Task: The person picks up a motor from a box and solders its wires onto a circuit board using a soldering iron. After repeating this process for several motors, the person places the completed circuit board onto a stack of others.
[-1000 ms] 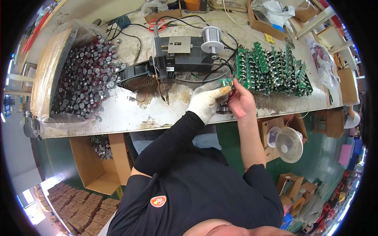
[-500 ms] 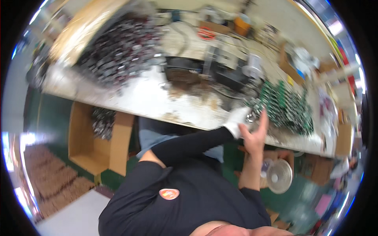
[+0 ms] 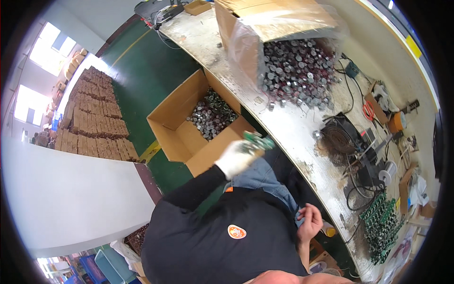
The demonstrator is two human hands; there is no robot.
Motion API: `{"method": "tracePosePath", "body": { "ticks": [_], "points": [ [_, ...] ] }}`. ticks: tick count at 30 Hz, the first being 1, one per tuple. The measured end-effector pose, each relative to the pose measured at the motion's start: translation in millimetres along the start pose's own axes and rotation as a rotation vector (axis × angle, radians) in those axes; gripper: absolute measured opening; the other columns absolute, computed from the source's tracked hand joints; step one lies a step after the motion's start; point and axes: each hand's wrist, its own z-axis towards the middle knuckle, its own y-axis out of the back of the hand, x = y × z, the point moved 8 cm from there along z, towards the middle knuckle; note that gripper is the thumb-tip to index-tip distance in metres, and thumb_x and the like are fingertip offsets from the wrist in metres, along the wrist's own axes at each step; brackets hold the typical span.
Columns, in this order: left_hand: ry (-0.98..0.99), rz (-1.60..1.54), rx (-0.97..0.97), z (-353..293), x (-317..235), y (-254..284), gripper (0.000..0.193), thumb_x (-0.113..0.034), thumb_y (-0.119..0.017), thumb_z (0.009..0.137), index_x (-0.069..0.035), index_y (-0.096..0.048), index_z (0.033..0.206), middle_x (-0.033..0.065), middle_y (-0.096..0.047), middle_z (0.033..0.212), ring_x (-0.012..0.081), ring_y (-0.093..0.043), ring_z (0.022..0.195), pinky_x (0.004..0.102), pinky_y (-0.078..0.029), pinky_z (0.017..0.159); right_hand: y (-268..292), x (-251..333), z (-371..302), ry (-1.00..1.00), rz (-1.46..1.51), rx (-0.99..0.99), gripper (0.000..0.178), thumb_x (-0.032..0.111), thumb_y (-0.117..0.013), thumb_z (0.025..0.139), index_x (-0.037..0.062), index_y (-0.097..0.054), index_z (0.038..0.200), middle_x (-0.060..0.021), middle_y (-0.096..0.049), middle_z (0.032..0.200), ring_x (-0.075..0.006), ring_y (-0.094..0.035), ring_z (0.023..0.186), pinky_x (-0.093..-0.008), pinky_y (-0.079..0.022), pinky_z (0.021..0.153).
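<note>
My left hand (image 3: 235,160), in a white glove, is closed on green circuit boards (image 3: 257,141) and somewhat blurred by motion. It is beside the near flap of an open cardboard box (image 3: 172,102). Inside that box lies a heap of small round metal parts (image 3: 208,124) with green pieces among them. My bare right hand (image 3: 309,222) hovers near my lap, short of the bench edge, its fingers loosely bent and apart with nothing visible in them.
Along the right runs a worn white workbench (image 3: 283,135). A large tipped carton (image 3: 279,21) lined with clear plastic spills round metal parts (image 3: 300,71) onto it. Farther along are a black device (image 3: 340,135), a solder spool (image 3: 388,173), red-handled scissors (image 3: 368,110) and piled green boards (image 3: 380,227).
The view has swung left toward the cardboard box. My left hand has left the green pile and my right hand, carrying circuit boards over beside the box. My right hand has dropped back toward my lap.
</note>
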Motion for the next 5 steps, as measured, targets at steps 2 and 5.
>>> {"method": "tracePosePath", "body": {
  "ticks": [2, 5],
  "points": [
    [0.167, 0.001, -0.310, 3.3, 17.9, 81.6, 0.015, -0.015, -0.067, 0.085, -0.006, -0.064, 0.097, -0.0016, -0.059, 0.071, 0.0072, -0.050, 0.055, 0.0225, -0.040, 0.050, -26.1, -6.7, 2.9, -0.039, -0.037, 0.148, 0.008, 0.000, -0.056, 0.090, -0.0039, -0.063, 0.089, -0.0059, -0.062, 0.076, -0.0090, -0.055, 0.063, -0.0203, -0.045, 0.057],
    [0.078, 0.166, -0.642, 29.1, 19.2, 161.2, 0.020, -0.019, -0.068, 0.086, -0.005, -0.063, 0.100, 0.0024, -0.062, 0.069, 0.0113, -0.054, 0.053, 0.0270, -0.045, 0.052, -62.9, 8.8, 12.2, 0.254, -0.268, 0.397, 0.008, 0.001, -0.057, 0.089, -0.0023, -0.063, 0.085, -0.0093, -0.063, 0.079, -0.0186, -0.059, 0.073, -0.0278, -0.048, 0.072]
  ]
}}
